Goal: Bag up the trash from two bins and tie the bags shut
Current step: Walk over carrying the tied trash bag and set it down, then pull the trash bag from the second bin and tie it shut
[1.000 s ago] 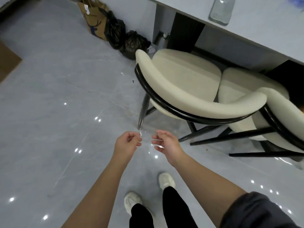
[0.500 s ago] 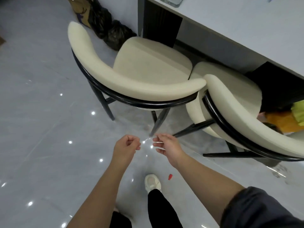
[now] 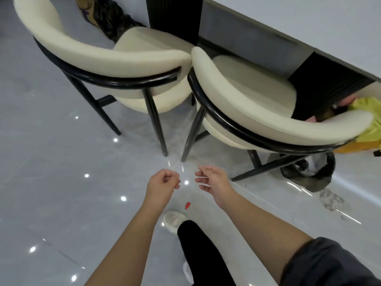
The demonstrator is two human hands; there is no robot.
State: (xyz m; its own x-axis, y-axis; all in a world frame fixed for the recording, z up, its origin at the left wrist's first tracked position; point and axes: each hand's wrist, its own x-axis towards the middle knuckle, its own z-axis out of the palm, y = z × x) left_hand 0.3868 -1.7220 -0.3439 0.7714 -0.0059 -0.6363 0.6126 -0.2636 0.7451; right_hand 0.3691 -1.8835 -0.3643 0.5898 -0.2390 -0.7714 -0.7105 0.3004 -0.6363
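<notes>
Nearest the camera, a leg in black trousers (image 3: 198,250) ends in a pale sneaker (image 3: 174,220) on the glossy grey tiled floor (image 3: 51,182), with a small red scrap (image 3: 187,205) lying just beyond the toe. Above that, both bare forearms reach forward. The left hand (image 3: 162,185) is curled with fingertips pinched together, apparently on a thin clear plastic film (image 3: 175,164) that shows only as faint glints. The right hand (image 3: 212,180) sits just beside it, fingers loosely bent and slightly apart; whether it grips the film cannot be told. Beyond the hands stand two cream upholstered chairs with black metal frames, one to the left (image 3: 99,52) and one to the right (image 3: 257,112), backs touching. Under the right chair's far side sits a bin lined with a black trash bag (image 3: 313,178), its mouth untied. Farther off, tied black trash bags (image 3: 115,19) lean by the wall behind the left chair, next to the grey counter (image 3: 309,19).
</notes>
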